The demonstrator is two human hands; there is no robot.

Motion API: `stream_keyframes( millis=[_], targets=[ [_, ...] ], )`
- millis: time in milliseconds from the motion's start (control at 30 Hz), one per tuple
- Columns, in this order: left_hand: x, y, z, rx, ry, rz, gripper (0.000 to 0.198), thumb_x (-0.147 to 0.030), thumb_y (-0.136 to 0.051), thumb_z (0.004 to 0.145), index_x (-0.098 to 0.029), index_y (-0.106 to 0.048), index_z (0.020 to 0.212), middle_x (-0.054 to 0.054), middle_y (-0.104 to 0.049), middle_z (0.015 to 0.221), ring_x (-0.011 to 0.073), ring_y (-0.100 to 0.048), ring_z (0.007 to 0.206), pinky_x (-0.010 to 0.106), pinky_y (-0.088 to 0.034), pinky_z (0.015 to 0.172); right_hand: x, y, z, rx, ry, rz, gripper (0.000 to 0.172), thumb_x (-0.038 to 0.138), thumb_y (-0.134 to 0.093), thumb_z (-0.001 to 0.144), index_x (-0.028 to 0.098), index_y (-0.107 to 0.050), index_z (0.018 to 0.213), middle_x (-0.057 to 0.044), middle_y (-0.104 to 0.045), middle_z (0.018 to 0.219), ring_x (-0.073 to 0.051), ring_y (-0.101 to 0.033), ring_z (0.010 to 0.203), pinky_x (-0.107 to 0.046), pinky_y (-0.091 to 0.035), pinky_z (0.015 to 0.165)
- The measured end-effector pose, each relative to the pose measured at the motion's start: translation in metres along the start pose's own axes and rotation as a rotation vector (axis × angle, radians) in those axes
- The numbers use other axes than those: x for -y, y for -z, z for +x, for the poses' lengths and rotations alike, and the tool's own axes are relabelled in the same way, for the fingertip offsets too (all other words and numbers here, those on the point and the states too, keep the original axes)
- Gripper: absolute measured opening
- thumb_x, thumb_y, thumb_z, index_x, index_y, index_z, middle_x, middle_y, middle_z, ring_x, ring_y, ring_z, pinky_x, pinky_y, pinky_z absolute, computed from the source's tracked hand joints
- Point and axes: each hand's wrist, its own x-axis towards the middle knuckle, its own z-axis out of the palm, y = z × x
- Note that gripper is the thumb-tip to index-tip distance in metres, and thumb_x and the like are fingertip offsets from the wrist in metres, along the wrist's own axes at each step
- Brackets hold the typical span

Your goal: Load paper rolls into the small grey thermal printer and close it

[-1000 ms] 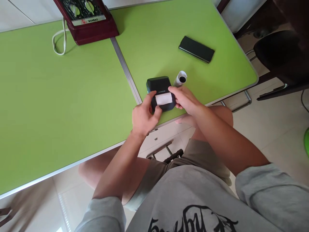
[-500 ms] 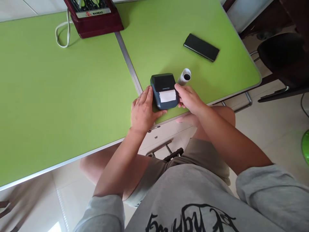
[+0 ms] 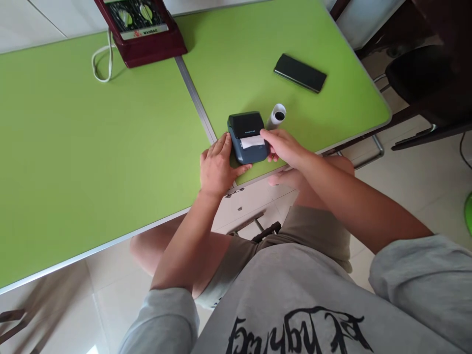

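A small dark blue and black portable printer [image 3: 253,154] stands on the green table near its front edge. From its slot sticks a short strip of white paper [image 3: 252,141]. My left hand [image 3: 217,169] is held round the printer's left side, fingers along the side and thumb at the front corner. At the right side, my right hand [image 3: 283,146] has its thumb at the paper's right end by the slot; the other fingers are curled and partly hidden. Just behind this hand a white paper roll with a dark core [image 3: 276,116] touches or nearly touches it.
A black phone-like slab [image 3: 300,73] lies further back on the table [image 3: 92,162]. A dark red appliance with dials [image 3: 151,49] and a white cord [image 3: 103,69] stands at the back. A metal strip [image 3: 195,98] crosses the tabletop. A dark chair [image 3: 416,73] is at right.
My right thumb has moved left over the printer's edge to the paper. The paper strip looks shorter and lifted at its front. The left hand stays put; the view has shifted slightly.
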Motion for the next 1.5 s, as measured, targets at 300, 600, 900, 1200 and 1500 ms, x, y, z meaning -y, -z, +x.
stream_keyframes(
  millis=[300,600,900,1200,1500],
  targets=[
    [-0.007,0.002,-0.004,0.024,0.007,0.045,0.089,-0.055,-0.078,0.088,-0.014,-0.043,0.159,0.019,-0.046,0.165,0.0378,-0.049,0.150,0.050,-0.039,0.123,0.027,0.006,-0.004,-0.277,0.292,-0.296,0.032,0.018,-0.073,0.087,0.023,-0.047,0.069,0.008,-0.056,0.052,-0.010,-0.053,0.044,-0.026,-0.037,0.050],
    [-0.010,0.006,-0.007,0.054,0.018,0.086,0.088,-0.054,-0.077,0.089,-0.011,-0.044,0.158,0.016,-0.048,0.164,0.0365,-0.049,0.150,0.049,-0.039,0.123,0.057,0.011,0.018,-0.323,0.462,-0.361,0.015,0.036,-0.069,0.096,0.025,-0.060,0.090,0.001,-0.074,0.078,-0.014,-0.063,0.059,-0.029,-0.046,0.062],
    [-0.011,0.007,-0.008,0.067,0.018,0.128,0.088,-0.056,-0.075,0.090,-0.010,-0.045,0.158,0.015,-0.048,0.164,0.0358,-0.052,0.147,0.047,-0.040,0.123,0.065,0.004,0.030,-0.026,0.432,-1.115,0.028,0.016,-0.067,0.085,0.028,-0.077,0.108,-0.003,-0.080,0.107,-0.026,-0.070,0.089,-0.036,-0.046,0.073],
    [-0.011,0.008,-0.009,0.073,0.019,0.131,0.087,-0.054,-0.076,0.090,-0.009,-0.045,0.158,0.017,-0.050,0.163,0.0364,-0.053,0.145,0.047,-0.040,0.122,0.090,0.009,0.030,0.082,0.378,-1.039,0.037,0.008,-0.078,0.069,0.025,-0.081,0.101,-0.005,-0.077,0.101,-0.027,-0.068,0.094,-0.042,-0.049,0.087],
    [-0.010,0.006,-0.007,0.049,0.005,0.109,0.087,-0.051,-0.078,0.088,-0.009,-0.045,0.157,0.018,-0.052,0.160,0.0365,-0.053,0.145,0.047,-0.041,0.120,-0.001,0.088,0.024,-0.478,0.165,0.444,0.027,0.039,-0.066,0.070,0.026,-0.064,0.094,0.003,-0.068,0.082,-0.008,-0.049,0.052,-0.021,-0.030,0.041]
  ],
)
